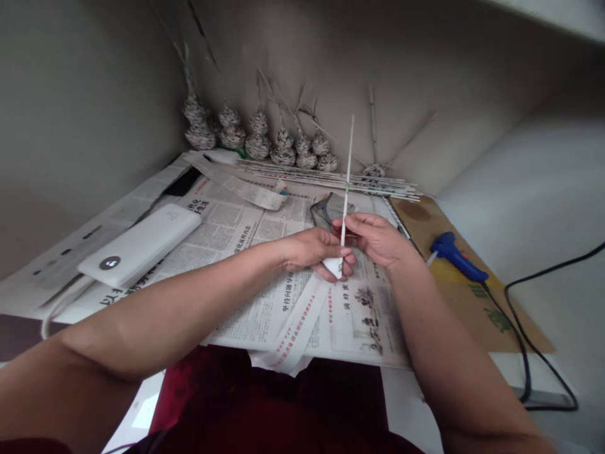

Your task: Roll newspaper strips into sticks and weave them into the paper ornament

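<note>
A thin white paper tube [348, 165] stands nearly upright between my hands, with a strip of newspaper [302, 320] running from its lower end down over the table's front edge. My left hand [314, 249] is closed round the lower part, where the strip wraps onto the tube. Higher up, my right hand [373, 236] pinches the tube between thumb and fingers. Just behind the hands lies a crumpled grey cloth [322, 211].
Several woven paper gourds [258, 135] line the back wall, behind a bundle of paper tubes [331, 181]. A white power bank [142, 244] lies at left on newspaper sheets [227, 252]. At right, a blue glue gun [458, 257] with a black cord rests on brown cardboard [515, 328].
</note>
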`<state>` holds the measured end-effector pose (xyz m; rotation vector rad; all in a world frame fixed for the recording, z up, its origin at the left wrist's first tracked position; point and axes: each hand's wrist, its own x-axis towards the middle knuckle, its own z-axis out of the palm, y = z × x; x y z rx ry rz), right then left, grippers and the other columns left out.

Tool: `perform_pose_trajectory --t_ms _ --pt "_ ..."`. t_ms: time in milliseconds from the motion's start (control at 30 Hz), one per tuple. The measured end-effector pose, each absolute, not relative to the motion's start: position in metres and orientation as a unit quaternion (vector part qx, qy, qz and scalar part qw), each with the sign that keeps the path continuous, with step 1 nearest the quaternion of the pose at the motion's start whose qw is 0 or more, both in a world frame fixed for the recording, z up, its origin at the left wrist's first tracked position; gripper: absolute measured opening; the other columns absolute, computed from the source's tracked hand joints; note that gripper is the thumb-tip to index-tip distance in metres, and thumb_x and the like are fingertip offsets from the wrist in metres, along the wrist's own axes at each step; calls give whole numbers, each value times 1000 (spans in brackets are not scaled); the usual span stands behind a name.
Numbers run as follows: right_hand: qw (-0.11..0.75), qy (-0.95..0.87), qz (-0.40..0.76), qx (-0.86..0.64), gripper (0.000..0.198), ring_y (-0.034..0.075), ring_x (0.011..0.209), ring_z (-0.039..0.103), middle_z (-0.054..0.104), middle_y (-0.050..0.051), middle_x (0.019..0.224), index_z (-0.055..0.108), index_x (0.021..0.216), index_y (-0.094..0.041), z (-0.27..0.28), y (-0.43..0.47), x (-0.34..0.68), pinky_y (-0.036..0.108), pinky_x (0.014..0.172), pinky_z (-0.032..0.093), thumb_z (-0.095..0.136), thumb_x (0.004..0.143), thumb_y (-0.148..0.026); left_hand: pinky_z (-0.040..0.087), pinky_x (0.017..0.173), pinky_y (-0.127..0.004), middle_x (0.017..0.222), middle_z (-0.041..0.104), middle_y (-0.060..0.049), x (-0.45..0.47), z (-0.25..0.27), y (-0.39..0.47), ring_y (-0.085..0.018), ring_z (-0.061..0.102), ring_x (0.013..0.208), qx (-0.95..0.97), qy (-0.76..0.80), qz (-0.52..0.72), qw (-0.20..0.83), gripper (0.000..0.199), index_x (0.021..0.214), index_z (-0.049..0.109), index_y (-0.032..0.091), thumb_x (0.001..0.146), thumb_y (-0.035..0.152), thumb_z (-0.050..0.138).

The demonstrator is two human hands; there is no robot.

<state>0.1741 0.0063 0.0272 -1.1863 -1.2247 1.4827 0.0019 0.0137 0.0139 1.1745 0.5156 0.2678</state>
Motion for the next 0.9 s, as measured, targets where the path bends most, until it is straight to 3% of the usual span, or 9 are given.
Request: perform_pose_trajectory --t_ms 133,333,500,667,900 --pt "470 -462 573 -488 22 12 69 59 66 1 73 69 67 -17 25 9 174 26 66 47 80 61 -36 52 73 -37 81 66 -10 2 16 12 -19 65 79 558 243 117 785 29 91 63 9 81 36 61" --pt "427 -496 593 -468 27 15 73 61 67 4 80 72 82 -17 27 7 176 29 68 49 73 69 -41 52 73 -38 80 67 -10 1 17 12 -19 66 78 553 252 125 784 30 90 63 8 81 36 61" --pt "477 -475 562 -481 25 14 69 60 66 2 72 68 68 -18 25 9 177 28 65 48 79 61 -39 53 71 -36 83 68 -10 2 11 13 -20 66 80 561 244 113 783 29 91 64 10 80 37 62" --pt "441 -495 588 -464 28 16 74 61 67 4 78 71 79 -19 27 9 178 30 69 50 74 67 -43 53 71 -35 85 68 -11 1 7 15 -20 66 83 568 231 126 780 33 92 64 10 79 41 63" --pt "475 -482 564 -474 27 15 74 60 66 2 76 69 73 -19 28 8 178 28 67 50 77 63 -42 53 70 -34 85 67 -10 1 7 14 -20 65 83 588 232 118 766 34 93 65 11 78 41 64"
